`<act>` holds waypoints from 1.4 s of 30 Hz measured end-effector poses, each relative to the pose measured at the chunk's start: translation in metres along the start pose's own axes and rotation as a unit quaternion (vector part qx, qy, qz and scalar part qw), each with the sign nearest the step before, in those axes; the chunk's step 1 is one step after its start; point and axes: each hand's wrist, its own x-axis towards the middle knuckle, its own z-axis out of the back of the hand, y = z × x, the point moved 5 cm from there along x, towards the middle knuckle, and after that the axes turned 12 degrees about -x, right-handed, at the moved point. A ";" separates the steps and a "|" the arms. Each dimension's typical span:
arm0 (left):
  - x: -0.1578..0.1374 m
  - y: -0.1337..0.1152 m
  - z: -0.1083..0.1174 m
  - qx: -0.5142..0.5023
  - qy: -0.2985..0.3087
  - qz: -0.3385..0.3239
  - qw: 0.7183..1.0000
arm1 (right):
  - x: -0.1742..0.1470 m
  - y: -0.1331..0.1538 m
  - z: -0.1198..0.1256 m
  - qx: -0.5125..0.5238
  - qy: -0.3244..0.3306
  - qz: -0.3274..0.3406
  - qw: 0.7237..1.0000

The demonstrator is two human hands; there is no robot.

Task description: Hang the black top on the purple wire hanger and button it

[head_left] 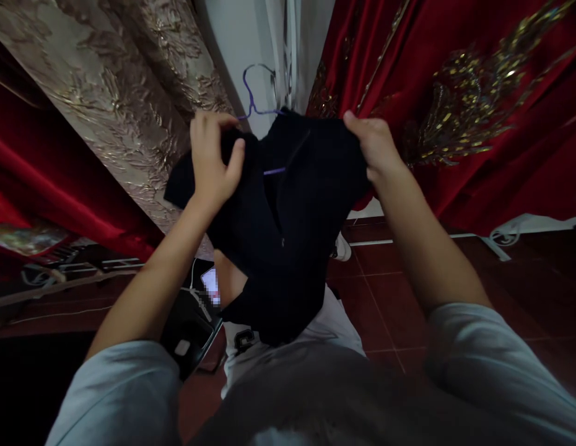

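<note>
A black zip-neck top (300, 272) hangs in front of me on a thin purple clothes hanger (251, 102), its neck zip partly undone. Part of the hanger's bar shows through the neck opening. My left hand (212, 155) is curled over the shoulder on the left, thumb standing apart and fingertips hidden by the cloth. At the opposite shoulder, my right hand (378, 145) pinches the fabric edge between thumb and fingers. The lower part of the top drapes down near my white trousers (339, 322).
Red cloth with gold sequins (469, 105) hangs at right, and beige embossed cloth (116, 93) at left. A black surface at lower left bears a lit phone (209, 284) and a small white object (181, 347). The floor has dark red tiles (385, 297).
</note>
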 end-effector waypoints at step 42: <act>-0.162 -0.109 -0.082 -0.436 -0.091 0.385 0.808 | -0.203 -0.070 -0.065 -0.062 -0.025 -0.007 0.998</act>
